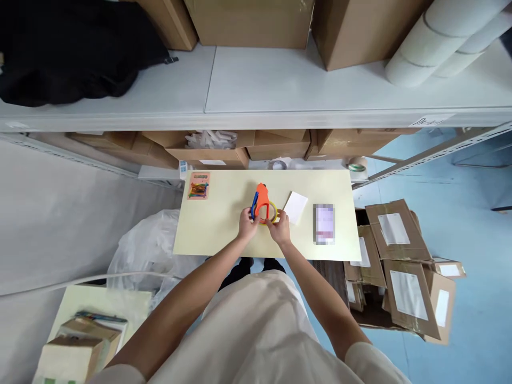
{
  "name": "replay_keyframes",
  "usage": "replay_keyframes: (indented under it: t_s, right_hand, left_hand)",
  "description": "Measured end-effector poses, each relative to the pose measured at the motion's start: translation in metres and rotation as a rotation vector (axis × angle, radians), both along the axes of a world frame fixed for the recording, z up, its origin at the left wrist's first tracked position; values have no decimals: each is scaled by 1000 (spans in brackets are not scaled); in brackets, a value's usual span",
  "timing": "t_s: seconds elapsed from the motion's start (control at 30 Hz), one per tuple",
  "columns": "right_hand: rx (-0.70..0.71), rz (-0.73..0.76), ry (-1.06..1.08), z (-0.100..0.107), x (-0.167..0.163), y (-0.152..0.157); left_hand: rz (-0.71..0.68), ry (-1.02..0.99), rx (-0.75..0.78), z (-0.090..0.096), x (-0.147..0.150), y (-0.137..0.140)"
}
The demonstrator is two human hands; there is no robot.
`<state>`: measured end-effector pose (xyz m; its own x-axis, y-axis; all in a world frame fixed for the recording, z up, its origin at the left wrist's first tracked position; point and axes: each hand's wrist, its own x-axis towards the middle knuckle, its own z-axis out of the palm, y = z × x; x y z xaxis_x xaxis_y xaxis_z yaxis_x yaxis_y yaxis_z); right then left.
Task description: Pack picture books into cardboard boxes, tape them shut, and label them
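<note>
On the pale yellow table (224, 234), both hands are around a bright orange plastic item (262, 196) with a blue part on its left and a yellow ring on its right. It has loop-like openings at its near end; its exact kind is unclear. My left hand (248, 223) is closed on the blue side. The fingers of my right hand (280, 228) grip near the yellow ring. Just right of that hand lies a white card or paper (295, 207). Further right is a blurred-out phone-like rectangle (324, 224). A pink card with a colourful picture (199, 186) lies at the far left corner.
Behind the table, a shelf (256, 96) holds cardboard boxes (252, 24), white rolls (424, 48) and a black cloth item (72, 53). A tape roll (357, 164) sits on the lower shelf. Flattened cartons (394, 234) are piled at right, a plastic bag (148, 242) at left.
</note>
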<state>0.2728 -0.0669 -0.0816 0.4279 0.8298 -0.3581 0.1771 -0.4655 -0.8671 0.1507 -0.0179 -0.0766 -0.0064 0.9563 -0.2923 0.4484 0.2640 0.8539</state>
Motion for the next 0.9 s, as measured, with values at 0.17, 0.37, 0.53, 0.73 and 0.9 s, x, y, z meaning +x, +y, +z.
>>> replay_keyframes:
  t_s: [0.17,0.37,0.53,0.73,0.9]
  right_hand:
    - [28,-43,-30,-14,15,37]
    - [-149,-7,53,-34,26,53]
    - [-83,37,113,-31,23,15]
    - [-120,231,77,-18,2,-43]
    - [-173,493,102,-8,-12,-65]
  left_hand:
    - [10,-55,-69,-15,20,40]
    - [-32,-85,-228,-34,25,57]
    - [-61,-25,-319,-27,-1,22]
    - [-103,-16,-298,5,-56,-40]
    - [-109,32,-302,24,-97,-88]
